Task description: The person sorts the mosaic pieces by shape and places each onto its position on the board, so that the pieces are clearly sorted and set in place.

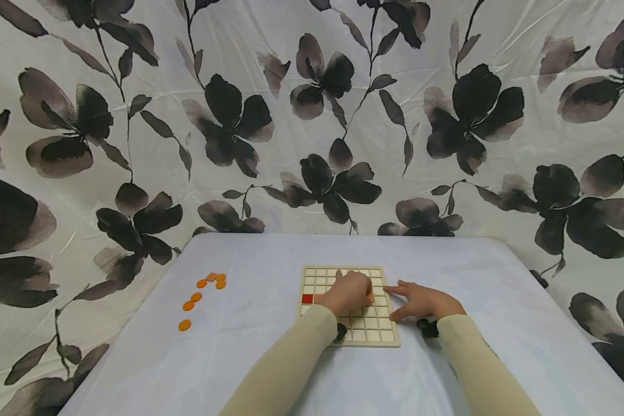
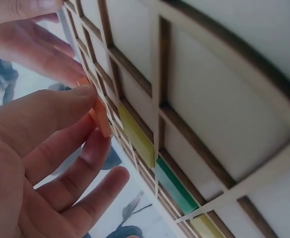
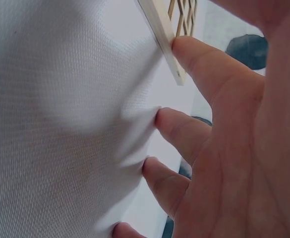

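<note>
A pale wooden board (image 1: 372,335) with a raised grid lies on the table. My left hand (image 1: 345,292) reaches over its middle and, in the left wrist view, pinches an orange piece (image 2: 102,120) between thumb and fingers, close to the grid. Yellow (image 2: 136,136) and green (image 2: 176,186) tiles sit in cells nearby. A red tile (image 1: 307,299) lies at the left end of a row, partly hidden by the hand. My right hand (image 1: 427,300) rests at the board's right edge, fingers spread, one fingertip touching the rim (image 3: 172,54) in the right wrist view.
Several orange discs (image 1: 184,325) and an orange square (image 1: 212,277) lie scattered on the white tablecloth (image 1: 249,346), left of the board. Behind the table hangs a white cloth with dark flowers (image 1: 322,179).
</note>
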`<action>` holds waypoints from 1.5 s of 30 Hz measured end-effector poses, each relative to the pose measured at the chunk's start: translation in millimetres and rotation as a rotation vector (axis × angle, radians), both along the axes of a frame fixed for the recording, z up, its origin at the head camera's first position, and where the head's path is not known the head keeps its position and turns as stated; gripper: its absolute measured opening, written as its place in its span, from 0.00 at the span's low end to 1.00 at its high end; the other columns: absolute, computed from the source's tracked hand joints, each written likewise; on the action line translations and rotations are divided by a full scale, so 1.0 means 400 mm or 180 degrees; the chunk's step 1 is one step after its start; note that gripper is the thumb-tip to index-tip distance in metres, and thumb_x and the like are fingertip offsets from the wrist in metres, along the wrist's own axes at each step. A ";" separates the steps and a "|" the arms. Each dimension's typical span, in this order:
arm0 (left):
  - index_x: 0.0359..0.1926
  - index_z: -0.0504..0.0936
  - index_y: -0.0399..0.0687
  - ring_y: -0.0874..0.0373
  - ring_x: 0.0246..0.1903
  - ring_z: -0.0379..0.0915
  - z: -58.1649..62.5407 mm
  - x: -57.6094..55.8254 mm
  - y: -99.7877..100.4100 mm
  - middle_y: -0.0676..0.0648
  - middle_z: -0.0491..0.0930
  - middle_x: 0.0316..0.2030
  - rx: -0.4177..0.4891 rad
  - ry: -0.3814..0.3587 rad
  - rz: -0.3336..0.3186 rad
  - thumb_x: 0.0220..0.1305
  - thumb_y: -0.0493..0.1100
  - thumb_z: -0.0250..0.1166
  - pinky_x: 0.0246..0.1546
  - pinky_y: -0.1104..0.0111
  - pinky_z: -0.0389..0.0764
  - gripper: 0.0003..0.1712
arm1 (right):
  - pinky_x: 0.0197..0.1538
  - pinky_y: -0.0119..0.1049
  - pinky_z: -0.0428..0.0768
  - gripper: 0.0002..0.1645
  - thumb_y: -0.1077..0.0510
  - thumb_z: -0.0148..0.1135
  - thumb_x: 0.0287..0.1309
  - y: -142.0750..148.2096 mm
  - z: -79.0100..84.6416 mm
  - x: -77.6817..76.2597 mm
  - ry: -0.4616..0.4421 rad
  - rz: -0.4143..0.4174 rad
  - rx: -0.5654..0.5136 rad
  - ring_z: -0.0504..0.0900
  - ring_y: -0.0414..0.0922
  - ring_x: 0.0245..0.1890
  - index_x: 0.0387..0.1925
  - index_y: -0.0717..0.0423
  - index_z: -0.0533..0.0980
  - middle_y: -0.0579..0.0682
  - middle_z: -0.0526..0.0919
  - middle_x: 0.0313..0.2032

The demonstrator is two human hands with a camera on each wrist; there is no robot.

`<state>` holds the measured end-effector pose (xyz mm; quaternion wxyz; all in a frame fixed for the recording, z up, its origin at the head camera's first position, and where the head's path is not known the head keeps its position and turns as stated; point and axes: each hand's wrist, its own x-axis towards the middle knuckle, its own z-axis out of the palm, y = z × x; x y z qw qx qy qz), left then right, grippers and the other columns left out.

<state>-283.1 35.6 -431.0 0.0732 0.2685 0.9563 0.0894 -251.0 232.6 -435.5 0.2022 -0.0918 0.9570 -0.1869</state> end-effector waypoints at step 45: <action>0.52 0.84 0.55 0.54 0.57 0.75 0.004 0.017 -0.018 0.55 0.83 0.52 0.0085 -0.0104 0.0178 0.64 0.44 0.63 0.67 0.43 0.60 0.15 | 0.66 0.68 0.56 0.49 0.38 0.69 0.48 0.001 -0.006 0.004 0.0060 -0.0005 -0.0017 0.51 0.63 0.74 0.71 0.36 0.61 0.58 0.54 0.74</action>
